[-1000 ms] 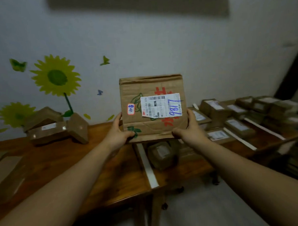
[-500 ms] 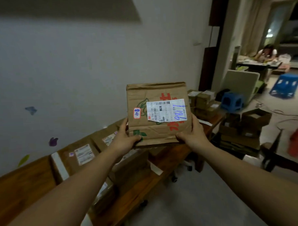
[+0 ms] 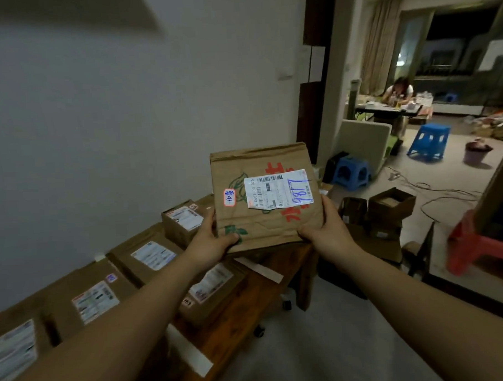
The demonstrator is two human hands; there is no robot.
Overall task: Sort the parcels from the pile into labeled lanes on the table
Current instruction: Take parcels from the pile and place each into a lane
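Gripping with left hand (image 3: 209, 244) and right hand (image 3: 327, 230), thumbs on the front, at the bottom corners of a brown parcel (image 3: 263, 221). Held upright in the air over the desk's (image 3: 258, 299) far end, label (image 3: 277, 190) toward the camera. Beneath, past a white tape strip (image 3: 259, 269), sorted boxes (image 3: 153, 256) in rows. Probable slips: misreading the handwritten number in this dim light and choosing a wrong lane; losing the low two-corner grip; setting down too near the desk edge.

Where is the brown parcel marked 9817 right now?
In the head view the parcel is centre frame, gripped by the left hand and right hand above the far end of the table, right of a labelled box.
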